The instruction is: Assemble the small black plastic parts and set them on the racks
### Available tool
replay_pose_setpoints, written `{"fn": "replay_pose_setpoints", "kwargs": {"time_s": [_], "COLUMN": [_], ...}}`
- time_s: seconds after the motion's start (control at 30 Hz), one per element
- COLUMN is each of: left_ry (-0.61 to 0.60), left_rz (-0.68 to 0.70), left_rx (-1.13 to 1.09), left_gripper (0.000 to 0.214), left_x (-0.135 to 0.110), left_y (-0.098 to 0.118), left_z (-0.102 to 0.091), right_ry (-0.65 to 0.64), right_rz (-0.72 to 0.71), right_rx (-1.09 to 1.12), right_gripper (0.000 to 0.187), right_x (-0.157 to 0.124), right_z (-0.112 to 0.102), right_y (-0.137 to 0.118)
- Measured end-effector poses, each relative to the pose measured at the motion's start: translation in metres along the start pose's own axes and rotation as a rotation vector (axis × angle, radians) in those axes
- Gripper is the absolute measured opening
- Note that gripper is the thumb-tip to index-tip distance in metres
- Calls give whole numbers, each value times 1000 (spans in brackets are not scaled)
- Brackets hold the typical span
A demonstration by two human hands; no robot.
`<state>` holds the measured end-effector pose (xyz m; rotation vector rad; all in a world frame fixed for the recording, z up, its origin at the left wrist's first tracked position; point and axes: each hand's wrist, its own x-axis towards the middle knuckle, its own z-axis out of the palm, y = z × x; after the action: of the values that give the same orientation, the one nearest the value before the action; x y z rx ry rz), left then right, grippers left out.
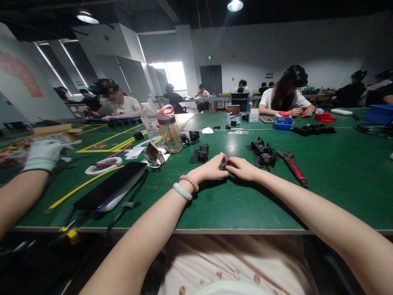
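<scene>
My left hand and my right hand meet on the green table, both pinched round one small black part between the fingertips. My left wrist wears a bead bracelet and a pale bangle. Just beyond the hands lie a black comb-like rack with black parts on the left and a cluster of similar black parts on the right. A red-handled tool lies right of that cluster.
A pink-capped bottle and a clear bottle stand at the left. A dark tablet-like device lies near the front edge. A co-worker's gloved hand rests at far left. Other people sit around the far tables.
</scene>
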<state>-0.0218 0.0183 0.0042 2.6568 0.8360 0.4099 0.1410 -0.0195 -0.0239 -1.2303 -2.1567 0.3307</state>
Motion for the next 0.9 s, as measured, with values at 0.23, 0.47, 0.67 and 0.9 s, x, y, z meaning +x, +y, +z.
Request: {"fn": "replay_pose_setpoints", "kwargs": {"time_s": [0.23,0.47,0.67,0.9], "left_ry": [1,0,-2,0], "left_rz": [3,9,3,-9], "left_rx": [2,6,13,32], "left_gripper": [41,40,40,39], "left_x": [0,0,0,-1], "left_y": [0,-1,1,4], "left_z": [-1,0,-1,-1], "right_ry": [-5,-4,-7,-9], "right_rz": [4,3,6,6], "right_rx": [6,3,0,6], "right_gripper": [19,18,19,19], "right_x": [0,-1,0,0], "right_z": [-1,-1,-1,-1], "right_y": [-2,-2,-2,-1]}}
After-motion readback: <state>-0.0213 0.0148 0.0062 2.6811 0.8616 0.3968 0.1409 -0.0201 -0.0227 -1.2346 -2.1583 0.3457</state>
